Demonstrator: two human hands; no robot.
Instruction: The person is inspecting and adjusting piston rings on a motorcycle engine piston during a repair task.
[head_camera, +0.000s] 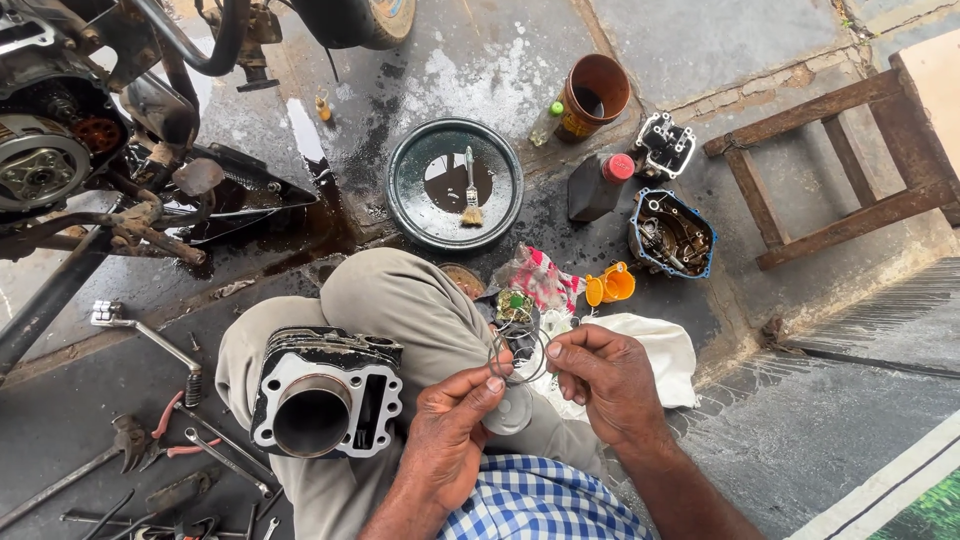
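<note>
- An engine cylinder block (327, 392) rests on the person's left thigh, bore facing up.
- Left hand (447, 435): thumb and fingertips pinch a thin metal ring (517, 357) above the lap.
- Right hand (607, 378): fingers curled, gripping the same ring's right side.
- A white cloth (668, 352) lies on the floor just behind the right hand.

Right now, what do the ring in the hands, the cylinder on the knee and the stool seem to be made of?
Ring: probably thin steel, grey wire look.
Cylinder: seemingly cast metal, dull silver face, blackened fins.
Stool: wood, worn brown, grain and rough slats visible.
</note>
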